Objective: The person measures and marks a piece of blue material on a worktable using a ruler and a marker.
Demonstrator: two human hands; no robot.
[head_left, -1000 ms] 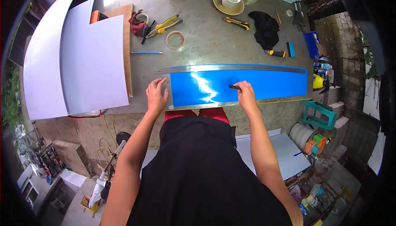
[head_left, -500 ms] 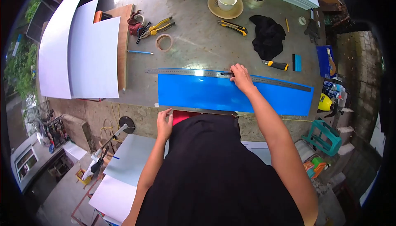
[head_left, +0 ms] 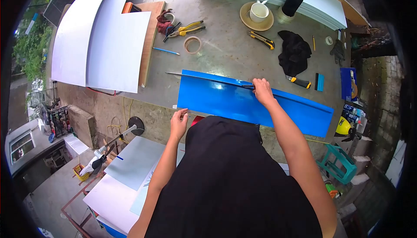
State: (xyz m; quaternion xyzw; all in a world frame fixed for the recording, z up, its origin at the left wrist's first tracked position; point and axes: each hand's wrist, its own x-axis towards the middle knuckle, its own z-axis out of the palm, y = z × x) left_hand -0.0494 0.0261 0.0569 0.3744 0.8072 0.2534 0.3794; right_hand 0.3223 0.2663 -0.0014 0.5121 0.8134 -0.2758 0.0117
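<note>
Tabletop [head_left: 226, 47] of grey metal, seen from above. A long blue sheet [head_left: 226, 101] lies across its near edge, with a metal ruler [head_left: 208, 78] along its far side. The right hand [head_left: 263, 91] presses on that edge, fingers closed around a dark pen, mostly hidden. The left hand [head_left: 178, 124] rests at the tabletop's near rim just below the sheet's corner, fingers loosely curled, holding nothing.
</note>
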